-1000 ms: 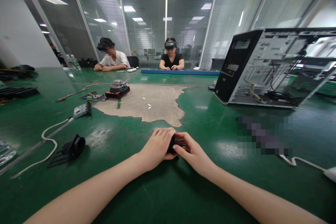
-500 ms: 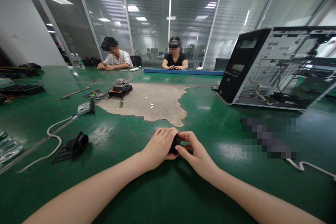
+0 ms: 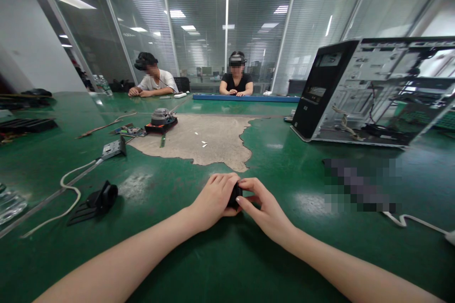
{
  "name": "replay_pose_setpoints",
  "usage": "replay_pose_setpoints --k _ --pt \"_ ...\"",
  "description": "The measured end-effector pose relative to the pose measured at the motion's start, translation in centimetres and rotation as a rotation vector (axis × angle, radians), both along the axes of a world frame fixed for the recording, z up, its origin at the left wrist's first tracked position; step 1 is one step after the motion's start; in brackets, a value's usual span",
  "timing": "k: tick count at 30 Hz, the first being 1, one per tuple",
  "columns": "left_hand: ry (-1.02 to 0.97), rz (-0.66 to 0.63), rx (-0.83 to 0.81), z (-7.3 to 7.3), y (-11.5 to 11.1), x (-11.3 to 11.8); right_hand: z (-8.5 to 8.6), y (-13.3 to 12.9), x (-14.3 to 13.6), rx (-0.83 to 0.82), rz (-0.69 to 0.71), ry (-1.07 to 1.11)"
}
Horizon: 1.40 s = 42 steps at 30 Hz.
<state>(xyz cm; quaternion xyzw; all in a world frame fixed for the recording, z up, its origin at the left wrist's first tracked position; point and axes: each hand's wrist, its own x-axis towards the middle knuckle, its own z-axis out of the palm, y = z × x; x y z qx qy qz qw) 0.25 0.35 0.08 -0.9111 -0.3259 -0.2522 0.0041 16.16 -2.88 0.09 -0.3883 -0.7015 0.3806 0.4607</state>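
Observation:
A small black rounded object (image 3: pixel 235 194) is held between my two hands, low over the green table; most of it is covered, so its kind cannot be made out. My left hand (image 3: pixel 212 202) is closed round its left side, fingers wrapped over the top. From the other side, my right hand (image 3: pixel 265 204) pinches its edge between thumb and fingers. To the left on the table lies a black plastic piece (image 3: pixel 103 197) with a round ring and flat prongs.
An open computer case (image 3: pixel 330 90) stands at the right. Beyond my hands is a bare brownish patch (image 3: pixel 213 132) of tabletop. A cooler-like part (image 3: pixel 161 118), a metal bracket (image 3: pixel 113 147) and a white cable (image 3: pixel 66 181) lie left. Two people sit across the table.
The view has shifted very slightly. Both my hands keep almost the same grip on the black object. One hand of the person opposite, in black, has moved a little.

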Motion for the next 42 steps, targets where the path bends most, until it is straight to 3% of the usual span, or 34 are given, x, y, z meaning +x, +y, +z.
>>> replay_pose_setpoints --k 8,17,26,34,42 --pt "-0.005 -0.003 -0.002 0.07 -0.03 0.02 0.12 0.26 0.16 -0.118 -0.012 0.005" --pt "-0.016 -0.005 0.009 -0.09 0.04 0.06 0.26 -0.06 0.25 0.023 -0.011 -0.004" --pt "-0.014 -0.002 0.012 -0.07 0.03 0.03 -0.07 0.46 0.22 -0.174 0.045 0.046" --pt "-0.016 -0.006 0.015 0.02 -0.06 0.07 0.29 0.04 0.28 0.031 -0.024 -0.013" --pt "-0.003 -0.002 -0.004 0.15 0.03 0.02 0.02 0.41 0.16 -0.174 0.037 0.008"
